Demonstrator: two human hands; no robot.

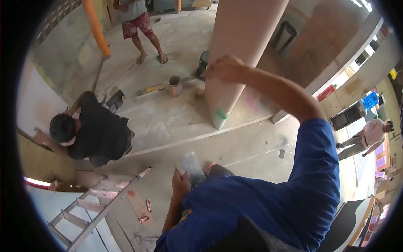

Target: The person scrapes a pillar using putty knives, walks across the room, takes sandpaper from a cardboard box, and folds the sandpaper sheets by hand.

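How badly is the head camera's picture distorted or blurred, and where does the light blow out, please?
Head view: strong fisheye, with a black rim and the column bowed; the right hand on it is slightly soft, the left hand sharper; daylight washes out the top right corner; the crouching person is evenly lit.

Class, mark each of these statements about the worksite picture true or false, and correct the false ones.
1. The right hand presses against the pink column. True.
2. The left hand holds a hammer. False: it holds a flat grey trowel-like tool, its exact kind unclear.
3. A person in a black shirt crouches at the wall on the left. True.
4. The ladder stands upright against the column. False: it lies on the floor at lower left.
5. A small bucket sits on the floor beyond the column. True.
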